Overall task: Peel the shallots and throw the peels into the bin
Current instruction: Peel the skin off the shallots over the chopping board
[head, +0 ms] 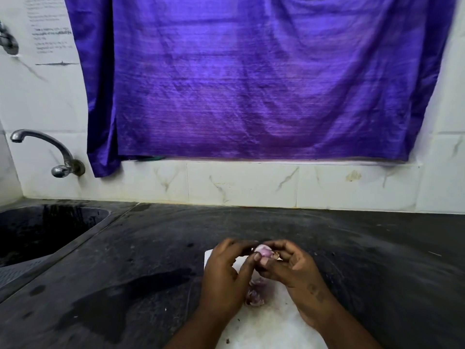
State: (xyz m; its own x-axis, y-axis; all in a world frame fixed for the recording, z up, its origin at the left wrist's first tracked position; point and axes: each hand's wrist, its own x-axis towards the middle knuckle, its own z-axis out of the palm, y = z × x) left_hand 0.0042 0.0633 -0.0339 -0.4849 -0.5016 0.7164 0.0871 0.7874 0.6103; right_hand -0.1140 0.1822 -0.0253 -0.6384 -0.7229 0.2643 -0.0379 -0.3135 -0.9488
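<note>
A pale purple shallot [263, 252] is held above a white cutting board [266, 323] low in the middle of the head view. My left hand [226, 273] and my right hand [289, 268] both pinch it with curled fingers, thumbs on its near side. A brown dry root end sticks out at the shallot's right, against my right fingers. A small heap of purple peels [255, 294] lies on the board between my wrists. No bin is in view.
The board lies on a dark stone counter [377, 248] with a wet patch at the left. A dark sink [37, 230] with a metal tap [50, 152] sits at the far left. A purple cloth [251, 84] hangs on the tiled wall behind.
</note>
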